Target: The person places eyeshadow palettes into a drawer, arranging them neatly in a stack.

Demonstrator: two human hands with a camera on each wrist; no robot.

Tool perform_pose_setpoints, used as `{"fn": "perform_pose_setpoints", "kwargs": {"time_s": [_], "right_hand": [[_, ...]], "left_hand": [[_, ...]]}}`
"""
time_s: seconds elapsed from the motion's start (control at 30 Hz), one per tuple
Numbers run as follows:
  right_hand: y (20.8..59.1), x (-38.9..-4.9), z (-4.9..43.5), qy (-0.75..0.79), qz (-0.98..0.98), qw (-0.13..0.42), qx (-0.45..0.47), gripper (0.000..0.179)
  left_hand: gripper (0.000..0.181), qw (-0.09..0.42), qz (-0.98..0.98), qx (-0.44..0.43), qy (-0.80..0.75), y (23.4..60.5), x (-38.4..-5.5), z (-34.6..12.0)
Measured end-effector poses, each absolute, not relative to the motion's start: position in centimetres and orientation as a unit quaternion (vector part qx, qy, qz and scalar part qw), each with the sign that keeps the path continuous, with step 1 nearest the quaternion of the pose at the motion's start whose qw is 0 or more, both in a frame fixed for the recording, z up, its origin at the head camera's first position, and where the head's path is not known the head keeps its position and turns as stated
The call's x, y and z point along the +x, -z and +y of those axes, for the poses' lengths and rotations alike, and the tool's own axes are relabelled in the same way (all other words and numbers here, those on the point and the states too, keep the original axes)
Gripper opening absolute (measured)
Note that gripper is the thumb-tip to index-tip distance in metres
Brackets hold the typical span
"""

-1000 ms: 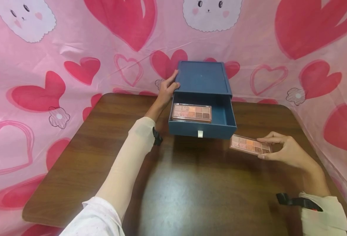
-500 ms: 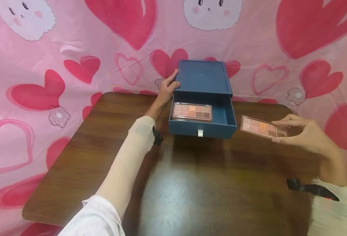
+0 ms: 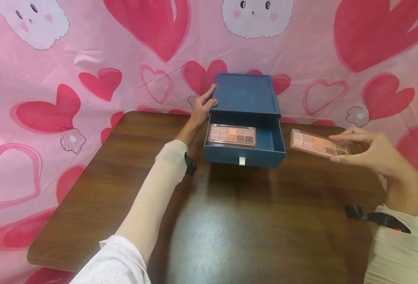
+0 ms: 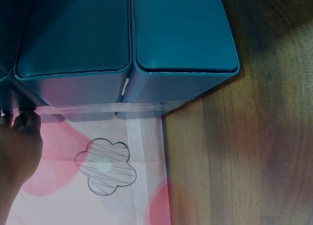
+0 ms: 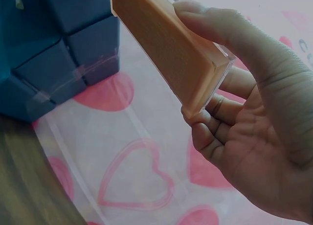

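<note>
My right hand [image 3: 375,152] pinches an eyeshadow palette [image 3: 319,142] by its right end, thumb on one edge and fingers on the other. It is held in the air to the right of the blue drawer box, its pans facing the head camera; the right wrist view shows its plain tan underside [image 5: 164,44]. A second eyeshadow palette [image 3: 232,135] lies in the left part of the pulled-out drawer [image 3: 265,157]. My left hand [image 3: 202,106] rests against the left side of the blue drawer box [image 3: 244,92]. Some left fingers are hidden.
The left wrist view shows the box as stacked drawer units [image 4: 181,34], with clear tape across them. A white pull tab [image 3: 242,161] sits on the drawer front. The box stands at the far side of a brown wooden table [image 3: 152,130], before a pink heart-patterned cloth [image 3: 152,23].
My right hand has carried its palette up and to the right, away from the drawer's front right corner. The left hand, the box and the other palette have stayed put.
</note>
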State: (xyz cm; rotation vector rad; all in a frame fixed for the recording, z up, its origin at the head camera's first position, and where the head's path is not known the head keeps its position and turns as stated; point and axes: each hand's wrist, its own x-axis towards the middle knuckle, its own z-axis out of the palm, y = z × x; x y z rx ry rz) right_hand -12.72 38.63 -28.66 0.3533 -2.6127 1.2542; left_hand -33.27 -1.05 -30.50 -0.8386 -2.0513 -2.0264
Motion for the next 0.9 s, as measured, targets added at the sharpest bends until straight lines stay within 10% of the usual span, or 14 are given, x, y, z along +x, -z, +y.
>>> {"fn": "perform_pose_setpoints", "kwargs": {"time_s": [0.9], "right_hand": [[25.2,-16.8,28.9,-0.348,-0.918,0.061,0.181,0.057]], "left_hand": [[0.060,0.073,-0.684,-0.282,0.669,30.3,-32.9,-1.4]]}}
